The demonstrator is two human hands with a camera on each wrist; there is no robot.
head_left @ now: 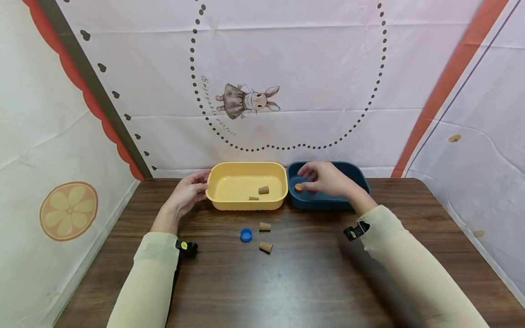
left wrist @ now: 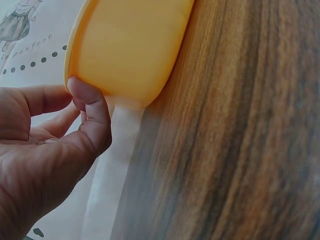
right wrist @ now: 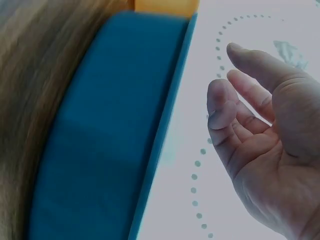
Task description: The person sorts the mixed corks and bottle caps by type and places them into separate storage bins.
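A: What's nearest?

B: A cork (head_left: 265, 247) on the worktop (head_left: 287, 287); just past it lie a blue cap (head_left: 246, 235) and a second cork (head_left: 265, 226); all three are outside the tubs.

A: And farther off?

B: The yellow tub (head_left: 246, 206) and, right beside it, the blue tub (head_left: 321, 204); the yellow one has a third cork (head_left: 254, 198), half hidden by the front rim, and a fourth cork (head_left: 264, 190) behind that; the left hand (head_left: 190, 190) pinches its end with thumb and fingers.

A: What about the right hand (head_left: 328, 178)?

B: It hangs over the blue tub, holding nothing; its thumb and fingers are apart; an orange cap (head_left: 298, 187) is in the tub by the thumb; a red cap (head_left: 312, 191) is partly hidden under the hand.

A: How much is done?

B: More than half, I'd guess; two corks and two caps are in tubs; two corks and the blue cap are left; more caps could be hidden.

A: Any words?

B: The cloth (head_left: 328, 64) at the back says "Enjoyable perfect" by a rabbit (head_left: 234, 101); I see no brand or label on the tubs.
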